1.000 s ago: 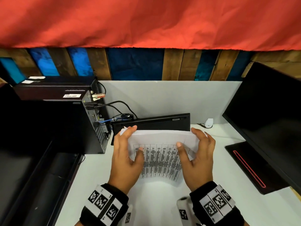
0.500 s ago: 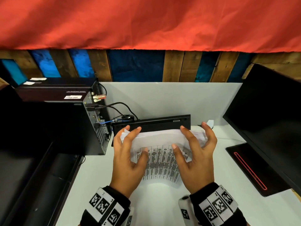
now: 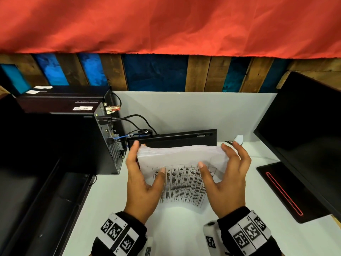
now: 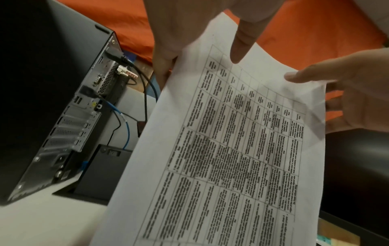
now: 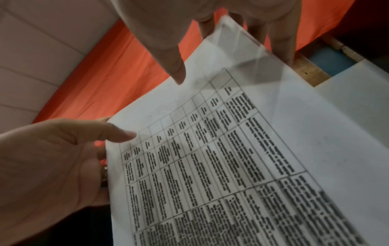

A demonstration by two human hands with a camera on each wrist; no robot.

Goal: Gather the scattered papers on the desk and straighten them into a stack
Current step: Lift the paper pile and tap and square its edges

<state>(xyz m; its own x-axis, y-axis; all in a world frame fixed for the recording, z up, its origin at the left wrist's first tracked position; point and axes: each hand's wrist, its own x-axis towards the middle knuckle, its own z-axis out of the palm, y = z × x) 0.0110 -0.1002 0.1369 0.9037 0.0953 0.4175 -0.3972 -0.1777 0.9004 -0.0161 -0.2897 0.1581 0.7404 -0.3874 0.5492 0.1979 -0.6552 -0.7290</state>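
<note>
I see the left hand [image 3: 142, 185] pinching the paper stack [image 3: 177, 157] at its left edge, thumb on the printed face and straight fingers behind. The stack stands bowed between both palms. The right hand [image 3: 228, 182] spreads its fingers behind the blurred right edge; I can't tell whether it grips.

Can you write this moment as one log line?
paper stack: upright, bowed | left hand: grips left edge | right hand: grips right edge
</note>
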